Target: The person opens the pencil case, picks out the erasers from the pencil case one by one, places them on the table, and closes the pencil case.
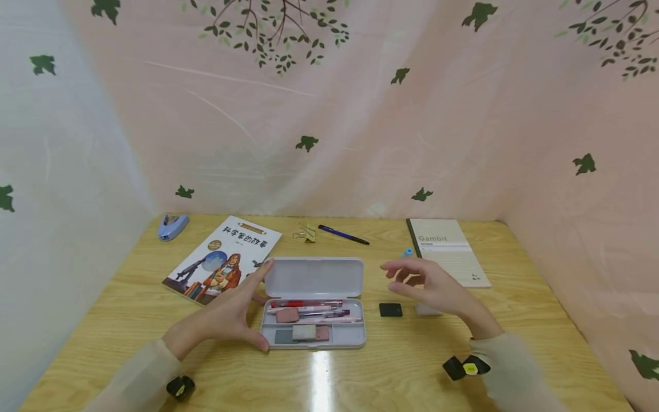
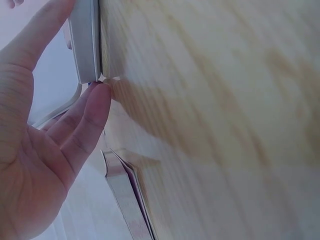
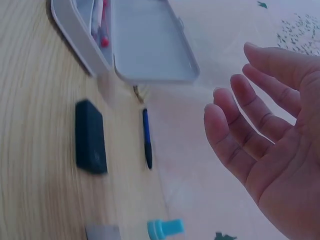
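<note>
A light wooden table (image 1: 412, 372) stood walled in on three sides by pale pink sheeting (image 1: 360, 114) printed with green leaves, and on it an open white pencil case (image 1: 313, 303) lay at the centre. The left hand (image 1: 226, 315) rested straight-fingered against the case's left edge, while the right hand (image 1: 432, 289) hovered empty and relaxed just right of it. Behind lay a picture book (image 1: 223, 257), a notebook (image 1: 448, 249), a blue pen (image 1: 342, 234) and a stapler (image 1: 172, 226).

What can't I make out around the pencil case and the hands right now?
- Head view: small blue item behind the right hand, mostly hidden by fingers.
- Head view: pale block under that hand, partly covered.
- Left wrist view: pencil case contents unseen; left hand and blur.
- Right wrist view: black eraser blurred.
</note>
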